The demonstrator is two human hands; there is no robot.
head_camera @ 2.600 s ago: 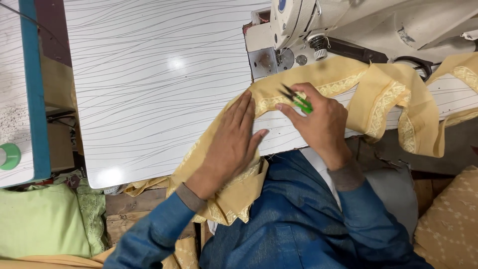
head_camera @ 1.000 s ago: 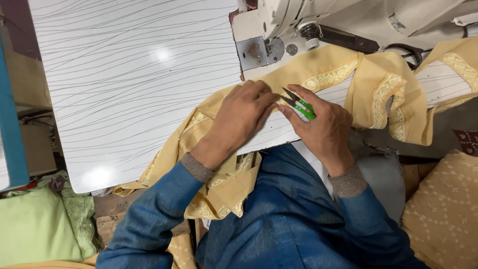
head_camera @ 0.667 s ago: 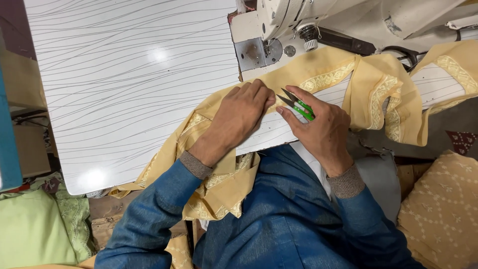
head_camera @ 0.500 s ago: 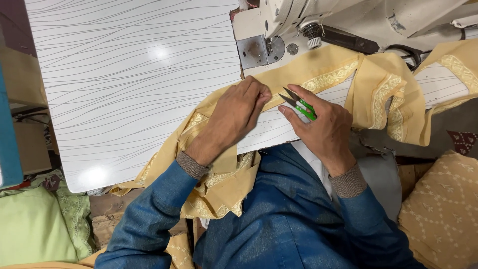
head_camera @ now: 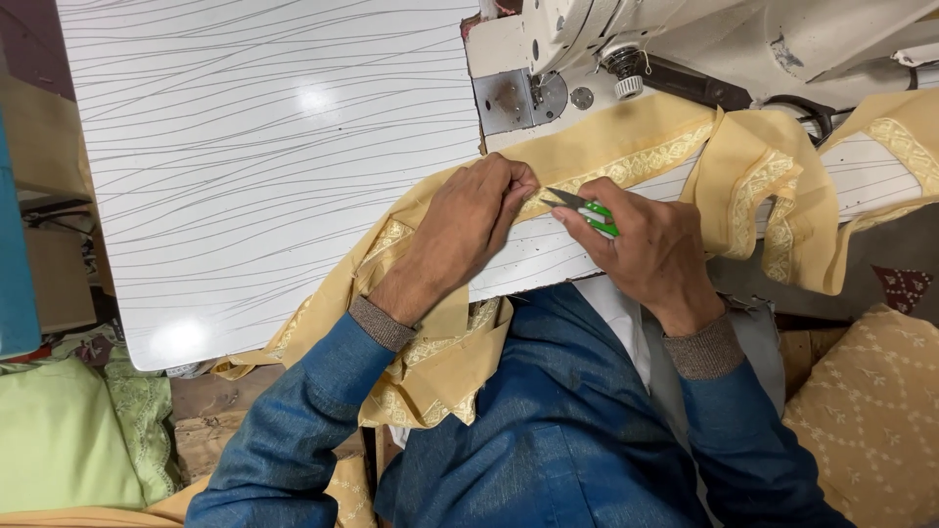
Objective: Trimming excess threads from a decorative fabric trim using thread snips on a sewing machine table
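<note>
On the table's near edge | one white wavy-lined sewing table [head_camera: 264,147], bare and open to the left | one sewing machine [head_camera: 626,49] at the far right | one yellow lace-trimmed fabric [head_camera: 665,156] draped off the edge | left hand [head_camera: 465,220] pinches the fabric | right hand [head_camera: 650,249] grips one green thread snips [head_camera: 587,207], blades just beside the left fingertips

Both hands [head_camera: 469,220] [head_camera: 650,249] close together, fingers [head_camera: 509,181] curled.

Bright, even overhead light fills the scene, leaving two soft glare spots on the glossy white counter [head_camera: 274,156]. Shadows under the hands are faint and short. Focus is sharp in the middle, with slight wide-angle bending and softness toward the edges.
</note>
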